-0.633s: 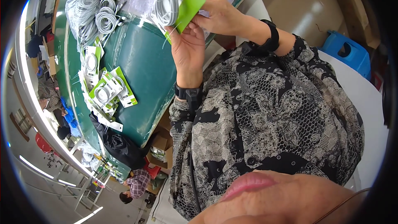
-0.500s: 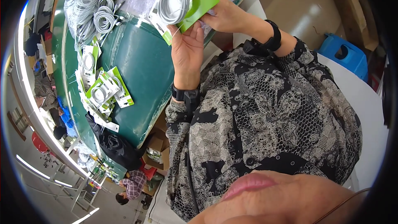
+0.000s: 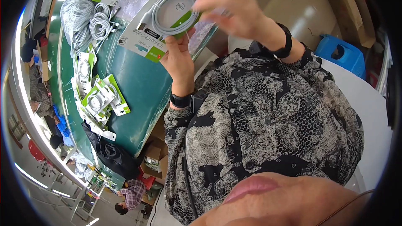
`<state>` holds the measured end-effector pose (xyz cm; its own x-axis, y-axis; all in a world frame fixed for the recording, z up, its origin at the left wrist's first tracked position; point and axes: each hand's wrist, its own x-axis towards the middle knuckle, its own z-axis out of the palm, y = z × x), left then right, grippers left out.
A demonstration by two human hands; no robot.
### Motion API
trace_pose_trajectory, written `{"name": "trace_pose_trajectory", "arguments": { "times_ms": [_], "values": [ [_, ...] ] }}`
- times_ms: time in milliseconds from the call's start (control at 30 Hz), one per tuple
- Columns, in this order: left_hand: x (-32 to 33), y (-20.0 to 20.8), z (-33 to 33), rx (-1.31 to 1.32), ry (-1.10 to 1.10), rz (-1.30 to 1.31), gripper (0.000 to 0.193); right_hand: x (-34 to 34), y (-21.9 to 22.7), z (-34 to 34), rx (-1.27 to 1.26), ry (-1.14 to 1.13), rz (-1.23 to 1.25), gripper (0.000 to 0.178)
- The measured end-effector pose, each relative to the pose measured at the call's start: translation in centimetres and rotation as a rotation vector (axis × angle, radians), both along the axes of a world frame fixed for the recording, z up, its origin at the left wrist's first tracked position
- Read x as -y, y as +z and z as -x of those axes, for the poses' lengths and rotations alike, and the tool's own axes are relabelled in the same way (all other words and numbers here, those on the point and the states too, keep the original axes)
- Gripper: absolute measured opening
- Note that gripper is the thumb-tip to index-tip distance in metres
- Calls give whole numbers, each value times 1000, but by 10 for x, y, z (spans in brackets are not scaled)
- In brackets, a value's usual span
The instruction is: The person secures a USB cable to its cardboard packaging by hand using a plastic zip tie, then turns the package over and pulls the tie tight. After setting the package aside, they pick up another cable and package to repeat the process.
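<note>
My left hand (image 3: 179,60) pinches the lower edge of a white and green packaging card (image 3: 140,37), thumb in front and fingers behind. The card is tilted, its printed face turned up to me. On its front lies a coiled light grey USB cable (image 3: 155,19) with a plug at its left end. A thin pale strand hangs at the card's lower edge by my left fingers. At the right side of the coil is my right hand (image 3: 234,8), raised and smeared by motion; whether its fingers hold anything does not show.
On the green table (image 3: 134,73) lie carded cables (image 3: 100,96) in a pile, and coiled grey cable bundles (image 3: 79,21) beyond. A black bag (image 3: 113,150) sits at the table's edge. A blue stool (image 3: 343,58) stands right. Another person (image 3: 134,194) is farther off.
My right hand has let go of the card's right side and risen, now blurred. The card has turned to face me more fully and shifted left in my left hand.
</note>
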<state>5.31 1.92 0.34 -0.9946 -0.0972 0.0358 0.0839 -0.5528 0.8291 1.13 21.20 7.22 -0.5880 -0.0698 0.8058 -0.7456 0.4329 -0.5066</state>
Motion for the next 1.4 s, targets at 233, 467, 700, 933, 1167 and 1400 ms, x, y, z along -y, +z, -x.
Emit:
{"name": "trace_pose_trajectory", "arguments": {
  "times_ms": [233, 467, 700, 933, 1167, 1400],
  "values": [
    [-5, 3, -5, 14, -42, -36, 31, 19, -20, 3, -89, 102, -385, 30],
    [-1, -3, -10, 52, -60, -18, 33, 13, -20, 7, -34, 285, -531, 15],
    [-3, -1, -11, 51, 1, 8, 34, 16, -41, 0, -35, 187, -430, 19],
    [-3, -13, -11, 59, -3, 63, 34, 22, -41, -5, 38, 96, -430, 20],
    [-6, -11, -7, 87, 39, 58, 32, 31, -44, -3, 93, 27, -311, 33],
    [-6, -6, -8, 91, 46, 15, 30, 41, -56, 12, 165, 179, -91, 56]
  ]
}}
